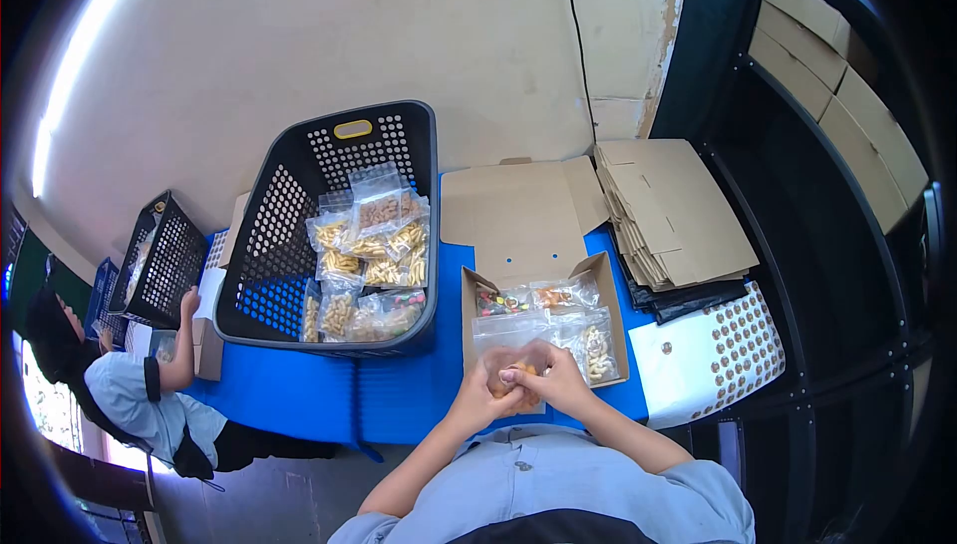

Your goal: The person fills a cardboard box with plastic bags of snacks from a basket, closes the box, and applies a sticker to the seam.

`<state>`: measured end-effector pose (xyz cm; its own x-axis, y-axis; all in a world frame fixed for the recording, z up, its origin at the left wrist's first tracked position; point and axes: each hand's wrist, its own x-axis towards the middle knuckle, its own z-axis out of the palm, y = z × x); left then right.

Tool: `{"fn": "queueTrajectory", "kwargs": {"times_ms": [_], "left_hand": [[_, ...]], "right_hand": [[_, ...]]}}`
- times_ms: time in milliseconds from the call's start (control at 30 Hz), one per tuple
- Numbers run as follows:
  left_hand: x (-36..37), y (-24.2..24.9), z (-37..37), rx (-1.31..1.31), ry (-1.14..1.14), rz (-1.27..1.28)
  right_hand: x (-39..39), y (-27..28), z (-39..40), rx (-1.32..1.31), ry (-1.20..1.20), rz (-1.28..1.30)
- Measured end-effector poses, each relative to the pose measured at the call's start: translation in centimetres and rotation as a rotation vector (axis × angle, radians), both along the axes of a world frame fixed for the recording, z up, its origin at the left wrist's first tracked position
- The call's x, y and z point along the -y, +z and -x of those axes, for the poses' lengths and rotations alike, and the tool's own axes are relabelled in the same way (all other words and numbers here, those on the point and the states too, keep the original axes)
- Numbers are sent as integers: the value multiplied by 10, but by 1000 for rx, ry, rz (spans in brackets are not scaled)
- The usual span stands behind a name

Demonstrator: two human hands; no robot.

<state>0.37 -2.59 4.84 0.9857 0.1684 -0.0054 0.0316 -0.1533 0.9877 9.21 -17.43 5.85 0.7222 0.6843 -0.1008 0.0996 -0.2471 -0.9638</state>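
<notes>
Both hands meet over the front edge of an open cardboard box (620,345). My left hand (485,394) is closed on the left side of a clear bag of orange-brown snacks (513,402). On the bag's other side, my right hand (558,379) pinches it near the top. Inside the box lie a bag of colourful pieces (503,301), a bag of reddish-brown pieces (566,293) and a bag of pale snacks (598,353). The box's lid (518,207) stands open behind it.
A black basket (264,235) with several snack bags (384,245) stands left on the blue cloth (299,389). Right are flattened cardboard boxes (688,210) and a sticker sheet (678,369). Another person (150,394) works far left by a smaller basket (169,265).
</notes>
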Motion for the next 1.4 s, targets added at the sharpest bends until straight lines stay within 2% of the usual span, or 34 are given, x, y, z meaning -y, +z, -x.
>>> {"fn": "queueTrajectory", "kwargs": {"times_ms": [33,100,133,167,233,300,333,400,500,567,633,667,700,733,767,800,833,900,1000,1067,1167,1200,1233,1300,1333,1367,1400], "left_hand": [[-1,-1,0,4,-28,8],[-1,3,-2,22,-22,9],[-1,4,-3,42,-18,10],[-2,0,-3,41,-18,10],[-2,-6,-6,85,12,193],[3,-1,-1,50,-11,147],[5,1,1,18,-34,102],[6,-11,3,14,-80,102],[5,-14,5,-13,-131,99],[1,-7,4,-84,-160,-27],[-4,-19,3,-71,-178,-44],[-6,-23,2,-57,-197,-65],[-4,-16,1,-53,-196,-65],[0,-5,-1,35,-66,44],[3,2,-4,120,64,153],[2,-10,-12,238,146,253],[-7,-17,-15,233,147,256],[-28,-19,-16,31,-10,305],[-33,-10,-15,42,9,289],[-46,-8,-11,-9,-58,219],[-49,8,-8,-72,-84,261],[-50,4,-8,-81,-58,199],[-50,3,-9,-84,-60,199],[-49,0,-15,171,149,-111],[-55,-13,-16,112,32,-26],[-49,-21,-15,113,31,-26],[-36,-24,-17,127,-38,93]], "right_hand": [[-3,-4,2,-2,2,2],[-9,-12,6,-241,-158,-255],[-9,-11,4,-242,-158,-255],[-8,-10,-1,-243,-131,-214],[-6,-9,-6,-246,-103,-172],[-4,-8,-6,214,-37,-56],[-3,-7,-5,212,-38,-56],[-1,-3,-4,-104,-90,18],[1,-3,1,7,-210,52],[-1,-12,0,7,-214,30],[-10,-25,-1,81,-404,-408],[-6,-32,-7,83,-402,-408],[4,-39,-15,-69,-210,-433],[9,-41,-19,-222,-18,-452],[9,-41,-19,-222,-17,-450],[10,-39,-17,-113,12,-371],[10,-32,-13,-6,41,-290],[10,-25,-10,-99,23,-283],[16,-28,-18,-89,92,-203],[22,-19,-22,-197,293,-94],[30,-28,-28,-194,382,-120],[30,-21,-29,-197,379,-120],[30,-8,-31,-154,304,-136],[26,5,-38,-105,230,-152],[23,7,-39,110,130,-167],[20,9,-39,324,27,-181],[18,8,-37,450,61,-94]]}}
